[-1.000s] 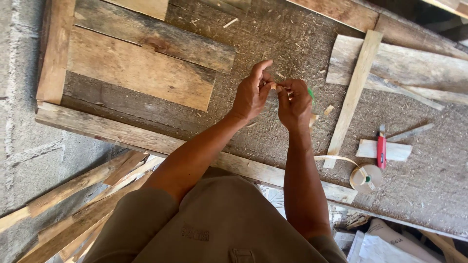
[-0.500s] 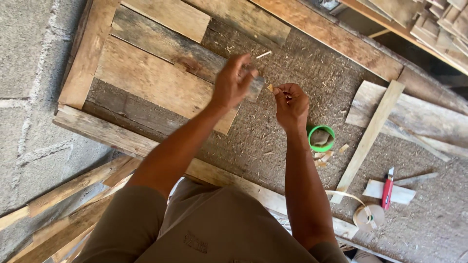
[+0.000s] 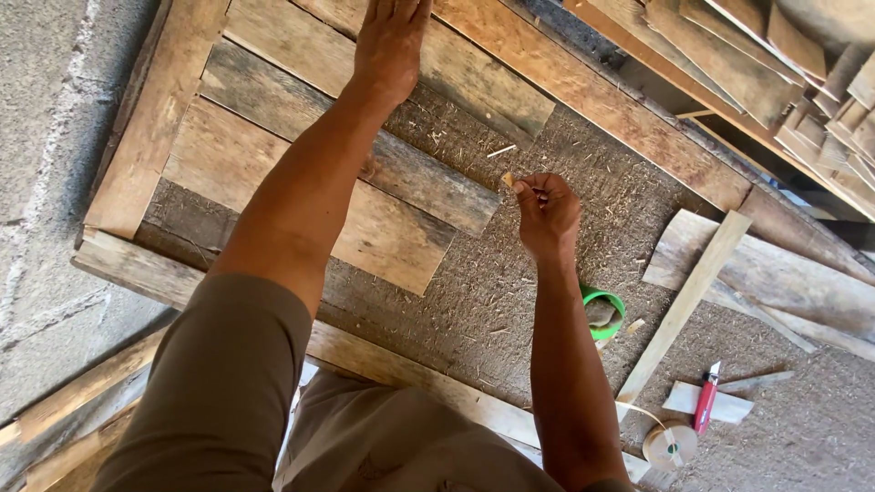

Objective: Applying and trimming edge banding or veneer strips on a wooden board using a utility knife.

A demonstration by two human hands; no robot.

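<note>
A: What's in your R hand [image 3: 547, 214]?

B: Small wood chip [image 3: 508, 179], pinched at thumb & fingertips, rest curled. Held up off the bench [image 3: 510, 301] so I can see it.

A: Nearer stuff?

B: Tape roll [image 3: 670, 445], red knife [image 3: 705, 408], green cup [image 3: 603, 312], all parked in easy reach.

A: L hand [image 3: 390, 41]?

B: Stretched far out, palm flat, fingers open on a plank [image 3: 474, 68], prob. steadying it. Holds nothing.

Surface: a rough chipboard workbench [image 3: 510, 301], strewn with wood shavings.
Far left: weathered planks [image 3: 365, 182] lying side by side, flat on the board.
Right side: a pale wooden slat [image 3: 684, 305] and a green tape ring [image 3: 609, 301].
Near right edge: a red utility knife [image 3: 706, 401] beside a beige tape roll [image 3: 668, 446].
</note>
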